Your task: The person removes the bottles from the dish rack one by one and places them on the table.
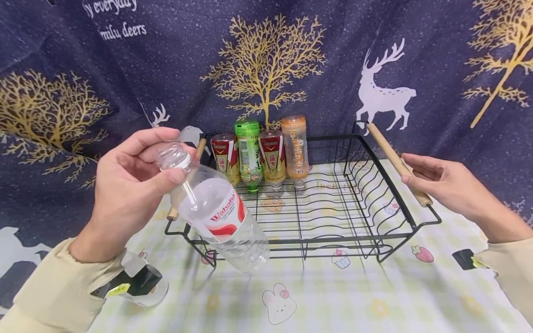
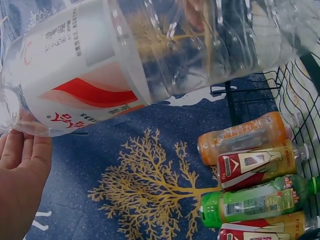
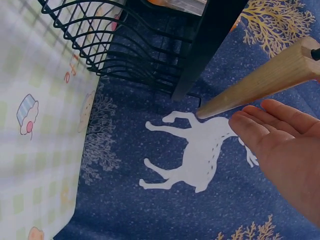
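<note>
My left hand (image 1: 125,194) holds a clear plastic water bottle (image 1: 226,222) by its neck, thumb on one side and fingers on the other. The bottle has a white and red label, looks empty and tilts, its base low over the front left of a black wire dish rack (image 1: 390,181). At the rack's right side, my right hand (image 1: 451,187) is at the wooden handle (image 1: 393,159). Its fingers are nearly straight and not wrapped round the wood in the right wrist view; whether they touch it I cannot tell.
Inside the rack's back left, several bottles stand cap down: a red-and-gold bottle (image 1: 225,155), a green bottle (image 1: 250,155), another red-and-gold bottle (image 1: 272,157) and an orange bottle (image 1: 295,148). A checked tablecloth (image 1: 333,296) lies below; a dark patterned curtain (image 1: 175,60) hangs behind.
</note>
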Action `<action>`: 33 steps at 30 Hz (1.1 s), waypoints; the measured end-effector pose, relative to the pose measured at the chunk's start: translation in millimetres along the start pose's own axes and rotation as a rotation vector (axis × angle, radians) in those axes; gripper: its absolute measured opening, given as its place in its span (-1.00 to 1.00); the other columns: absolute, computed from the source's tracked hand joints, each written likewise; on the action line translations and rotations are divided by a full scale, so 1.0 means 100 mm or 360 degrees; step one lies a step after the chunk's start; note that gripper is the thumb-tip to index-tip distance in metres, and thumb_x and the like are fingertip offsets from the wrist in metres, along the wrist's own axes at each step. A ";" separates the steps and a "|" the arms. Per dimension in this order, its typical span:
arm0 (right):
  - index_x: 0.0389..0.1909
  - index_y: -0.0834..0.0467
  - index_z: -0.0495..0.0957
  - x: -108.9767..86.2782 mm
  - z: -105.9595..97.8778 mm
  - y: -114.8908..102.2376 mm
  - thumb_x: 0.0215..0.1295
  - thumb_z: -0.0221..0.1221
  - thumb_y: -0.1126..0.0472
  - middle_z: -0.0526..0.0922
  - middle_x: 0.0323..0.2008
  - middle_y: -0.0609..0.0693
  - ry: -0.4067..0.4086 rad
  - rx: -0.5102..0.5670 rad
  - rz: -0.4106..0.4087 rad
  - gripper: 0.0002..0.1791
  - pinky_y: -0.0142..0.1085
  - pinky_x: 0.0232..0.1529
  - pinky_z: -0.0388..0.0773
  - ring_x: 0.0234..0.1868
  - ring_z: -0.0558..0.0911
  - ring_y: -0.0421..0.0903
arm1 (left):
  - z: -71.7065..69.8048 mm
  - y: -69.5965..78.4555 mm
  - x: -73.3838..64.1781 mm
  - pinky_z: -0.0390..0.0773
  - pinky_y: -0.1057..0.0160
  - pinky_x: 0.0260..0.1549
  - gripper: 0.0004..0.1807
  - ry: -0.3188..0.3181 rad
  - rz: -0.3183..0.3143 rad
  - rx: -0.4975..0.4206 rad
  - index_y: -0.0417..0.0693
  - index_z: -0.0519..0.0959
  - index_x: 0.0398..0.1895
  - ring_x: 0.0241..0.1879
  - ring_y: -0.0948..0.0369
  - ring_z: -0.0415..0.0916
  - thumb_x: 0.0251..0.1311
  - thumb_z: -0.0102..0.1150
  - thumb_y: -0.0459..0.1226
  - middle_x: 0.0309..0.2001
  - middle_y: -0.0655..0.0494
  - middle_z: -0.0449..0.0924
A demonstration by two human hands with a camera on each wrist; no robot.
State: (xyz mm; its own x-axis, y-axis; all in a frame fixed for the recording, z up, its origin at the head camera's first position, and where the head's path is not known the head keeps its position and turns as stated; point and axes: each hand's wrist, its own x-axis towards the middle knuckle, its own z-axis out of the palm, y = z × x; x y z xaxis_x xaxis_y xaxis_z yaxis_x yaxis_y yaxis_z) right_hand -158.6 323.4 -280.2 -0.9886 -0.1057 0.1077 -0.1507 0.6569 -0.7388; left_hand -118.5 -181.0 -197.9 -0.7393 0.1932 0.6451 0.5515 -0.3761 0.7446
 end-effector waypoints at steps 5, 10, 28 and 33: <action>0.46 0.31 0.24 0.01 0.00 0.03 0.42 0.23 0.10 0.63 0.01 -0.24 0.0000 0.0018 -0.0016 -0.29 -0.64 -0.28 0.48 -0.11 0.48 -0.66 | -0.03 0.02 -0.05 0.67 0.18 -0.06 -0.49 -0.0010 -0.0010 0.0059 -0.58 0.47 0.09 -0.12 -0.06 0.69 -0.01 0.13 -0.84 -0.14 -0.32 0.68; 0.46 0.33 0.23 0.02 0.02 0.05 0.43 0.22 0.13 0.58 -0.14 -0.48 -0.0015 0.0052 -0.0019 -0.30 -0.54 -0.36 0.50 -0.17 0.53 -0.56 | -0.07 0.03 -0.10 0.68 0.20 -0.09 -0.51 -0.0019 -0.0037 0.0106 -0.59 0.49 0.07 -0.11 -0.07 0.69 -0.02 0.15 -0.83 -0.14 -0.34 0.67; 0.47 0.34 0.21 0.05 0.06 0.13 0.46 0.18 0.13 0.61 0.11 0.04 0.0010 -0.0006 -0.0025 -0.31 -0.46 -0.46 0.53 -0.15 0.48 -0.67 | -0.14 0.10 -0.33 0.67 0.37 -0.29 -0.49 -0.0008 -0.0209 0.0522 -0.47 0.56 0.02 -0.12 0.10 0.71 -0.07 0.16 -0.84 -0.13 -0.16 0.72; 0.47 0.33 0.20 0.06 0.08 0.13 0.48 0.14 0.14 0.42 0.22 0.42 0.0006 -0.0058 -0.0032 -0.34 -0.42 -0.49 0.54 -0.18 0.46 -0.68 | -0.17 0.14 -0.39 0.67 0.36 -0.28 -0.47 -0.0005 -0.0290 0.0593 -0.44 0.56 0.03 -0.12 0.12 0.71 -0.08 0.18 -0.84 -0.14 -0.11 0.73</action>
State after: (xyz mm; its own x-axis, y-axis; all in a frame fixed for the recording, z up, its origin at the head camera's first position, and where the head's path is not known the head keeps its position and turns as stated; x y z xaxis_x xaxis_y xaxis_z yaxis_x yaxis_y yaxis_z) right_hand -166.1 325.5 -294.5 -0.9853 -0.1164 0.1251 -0.1709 0.6816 -0.7115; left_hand -88.6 -209.6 -215.7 -0.8369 0.2290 0.4972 0.5144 0.0184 0.8574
